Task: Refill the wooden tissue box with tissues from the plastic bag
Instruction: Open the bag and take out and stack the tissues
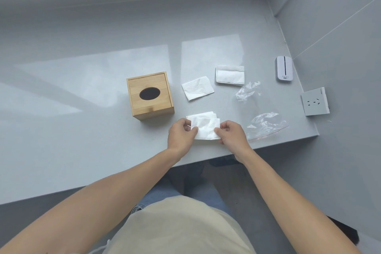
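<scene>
Both forearms reach straight out from the body and angle in toward each other, so the hands meet over the near edge of the grey surface (86,130). The left hand (181,136) pinches the left end of a soft white tissue stack (204,128), thumb on top, fingers curled under. The right hand (231,136) does the same on the right end, so both are gripping that stack, which looks crumpled and folded, sitting low on or right at the surface.

The wooden tissue box (150,95) is a light bamboo-looking cube with a dark oval hole in the lid, just up and left of the hands. A single flat tissue (197,88) lies to its right, and a neater folded tissue pile (230,75) sits beyond that. Crinkly clear plastic bag (266,125) lies right of the right hand, with another clear plastic scrap (247,91) above it. Further right: a glossy white rounded device (284,69) and a square grey outlet plate (315,101).
</scene>
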